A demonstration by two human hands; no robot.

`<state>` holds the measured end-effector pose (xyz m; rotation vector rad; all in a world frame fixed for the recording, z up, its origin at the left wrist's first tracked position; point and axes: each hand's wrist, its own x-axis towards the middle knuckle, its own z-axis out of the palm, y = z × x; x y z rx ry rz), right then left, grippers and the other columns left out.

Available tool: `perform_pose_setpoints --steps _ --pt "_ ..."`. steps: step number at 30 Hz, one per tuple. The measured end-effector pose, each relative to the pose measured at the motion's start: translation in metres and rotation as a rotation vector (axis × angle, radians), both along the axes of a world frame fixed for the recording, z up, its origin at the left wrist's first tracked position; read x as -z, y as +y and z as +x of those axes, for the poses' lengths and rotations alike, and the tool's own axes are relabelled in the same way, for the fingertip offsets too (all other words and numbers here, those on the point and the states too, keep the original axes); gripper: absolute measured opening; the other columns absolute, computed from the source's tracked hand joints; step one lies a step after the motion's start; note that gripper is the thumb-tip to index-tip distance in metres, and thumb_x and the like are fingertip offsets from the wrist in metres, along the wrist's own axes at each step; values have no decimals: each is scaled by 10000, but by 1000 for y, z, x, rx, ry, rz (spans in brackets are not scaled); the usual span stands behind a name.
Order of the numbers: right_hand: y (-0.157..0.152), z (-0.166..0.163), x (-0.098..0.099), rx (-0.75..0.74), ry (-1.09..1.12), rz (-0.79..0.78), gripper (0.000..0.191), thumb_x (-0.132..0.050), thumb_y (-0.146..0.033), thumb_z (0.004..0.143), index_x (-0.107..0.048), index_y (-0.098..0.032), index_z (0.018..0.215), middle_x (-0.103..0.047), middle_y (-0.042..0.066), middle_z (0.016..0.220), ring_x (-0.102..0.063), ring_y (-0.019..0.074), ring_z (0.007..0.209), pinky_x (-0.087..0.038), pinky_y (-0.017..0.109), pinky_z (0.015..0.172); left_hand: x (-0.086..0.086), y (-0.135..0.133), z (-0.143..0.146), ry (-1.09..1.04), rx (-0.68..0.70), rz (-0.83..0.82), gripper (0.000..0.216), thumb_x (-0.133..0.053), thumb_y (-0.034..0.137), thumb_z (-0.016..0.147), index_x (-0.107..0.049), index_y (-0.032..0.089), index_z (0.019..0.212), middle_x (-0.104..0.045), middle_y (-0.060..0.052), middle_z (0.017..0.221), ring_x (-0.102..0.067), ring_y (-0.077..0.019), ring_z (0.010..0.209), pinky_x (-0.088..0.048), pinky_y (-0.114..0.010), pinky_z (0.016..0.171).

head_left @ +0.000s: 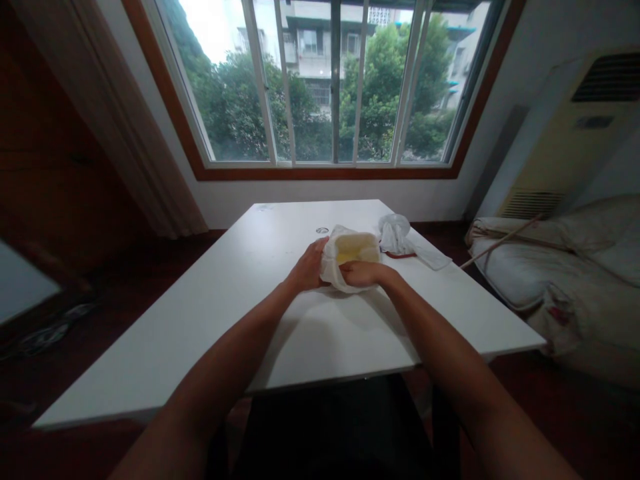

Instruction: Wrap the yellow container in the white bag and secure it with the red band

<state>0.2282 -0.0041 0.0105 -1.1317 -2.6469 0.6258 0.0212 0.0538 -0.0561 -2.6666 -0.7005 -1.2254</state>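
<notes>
A pale, translucent container (371,247) with white, loose, bag-like material (331,268) around its edge is tipped towards me over the white table (210,333). Yellowish colour shows inside it. My left hand (314,265) is curled round its left side, thumb towards the top and fingertips partly hidden. At the near side, my right hand (361,273) reaches into the opening. Its fingers point left and are mostly hidden, so I cannot make out whether they grip anything.
Behind the container to the right lie a clear round lid or bowl (394,221) and a crumpled white cloth or bag (425,255). A small dark ring-shaped mark (322,231) is on the tabletop. A covered bundle (560,267) with a stick (503,240) stands beyond the right edge.
</notes>
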Motion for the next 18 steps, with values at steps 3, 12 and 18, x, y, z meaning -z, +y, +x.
perform_pose_setpoints --steps 3,12,18 --pt "-3 1 -3 -13 -63 -84 310 -542 -242 914 -735 -145 1136 -715 114 1222 -661 251 1140 -482 343 1044 1 1 -1 -15 20 -15 1205 -834 556 605 -179 133 1525 -382 -258 1479 -405 -426 1376 -386 -623 1124" --pt "1 1 -17 287 196 280 367 -428 -172 931 -687 -98 1180 -693 150 1238 -642 251 1144 -449 361 1043 0 -2 1 -13 41 -90 1129 -819 490 628 -221 161 1527 -377 -230 1505 -378 -411 1407 -340 -599 1173" --pt "-12 2 -23 214 55 206 332 -482 -199 914 -722 -125 1131 -741 132 1127 -694 246 984 -500 309 893 -2 -3 2 -33 23 -159 1136 -837 530 584 -284 168 1508 -376 -216 1512 -370 -416 1412 -325 -597 1183"
